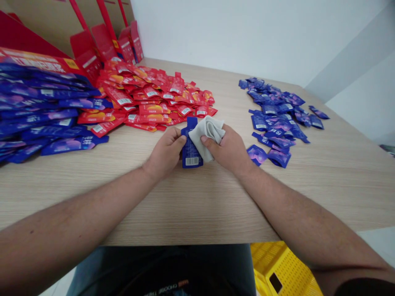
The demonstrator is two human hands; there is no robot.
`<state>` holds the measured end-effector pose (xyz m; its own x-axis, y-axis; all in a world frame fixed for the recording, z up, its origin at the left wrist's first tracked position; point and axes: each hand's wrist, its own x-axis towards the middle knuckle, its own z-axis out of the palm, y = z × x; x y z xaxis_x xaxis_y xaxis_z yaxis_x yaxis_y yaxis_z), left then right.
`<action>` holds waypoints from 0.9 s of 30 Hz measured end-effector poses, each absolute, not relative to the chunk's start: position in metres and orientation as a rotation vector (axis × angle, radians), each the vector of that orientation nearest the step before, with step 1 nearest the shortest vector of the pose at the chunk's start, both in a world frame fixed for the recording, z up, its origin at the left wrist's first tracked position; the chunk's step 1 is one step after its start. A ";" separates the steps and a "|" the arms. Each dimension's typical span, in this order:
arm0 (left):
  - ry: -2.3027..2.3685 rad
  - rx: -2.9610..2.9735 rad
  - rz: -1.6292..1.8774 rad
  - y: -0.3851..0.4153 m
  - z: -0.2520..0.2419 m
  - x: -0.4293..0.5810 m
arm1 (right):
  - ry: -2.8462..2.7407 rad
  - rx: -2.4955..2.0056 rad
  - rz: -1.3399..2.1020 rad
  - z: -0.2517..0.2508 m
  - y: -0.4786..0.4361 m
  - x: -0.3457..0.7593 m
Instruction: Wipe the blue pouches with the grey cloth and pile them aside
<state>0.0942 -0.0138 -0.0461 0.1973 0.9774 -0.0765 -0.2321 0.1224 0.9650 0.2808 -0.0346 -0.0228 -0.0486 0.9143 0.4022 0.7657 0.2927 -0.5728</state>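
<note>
Between my hands, above the table's front part, a blue pouch [191, 153] is held upright with its barcode facing me. My left hand [168, 150] pinches the pouch along its left edge, thumb on the front. A folded pale grey cloth [210, 130] is bunched in my right hand [230, 148], with the thumb pressing on top. The cloth lies against the right side of the pouch and covers part of it. The fingers behind the pouch and cloth are hidden.
Red pouches [148, 96] are heaped at the back left, beside stacked blue pouches [46, 111]. More blue pouches [277, 119] lie scattered to the right. Red cartons [88, 53] stand against the wall. Below the table [197, 209] is a yellow plastic basket [284, 267].
</note>
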 end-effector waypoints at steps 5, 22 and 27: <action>0.918 1.226 1.016 -0.012 -0.051 0.089 | -1.968 -1.496 0.192 -0.016 -0.035 0.284; 0.984 0.994 1.060 -0.013 -0.044 0.096 | -2.330 -1.351 0.242 -0.011 -0.040 0.283; 1.021 0.974 1.101 -0.012 -0.042 0.096 | -2.436 -1.371 0.227 -0.013 -0.044 0.275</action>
<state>0.0957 -0.0121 -0.0419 0.1436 0.9783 -0.1491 -0.2226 0.1787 0.9584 0.2751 -0.0444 -0.0130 -0.4792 0.8521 0.2104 0.7985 0.5228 -0.2985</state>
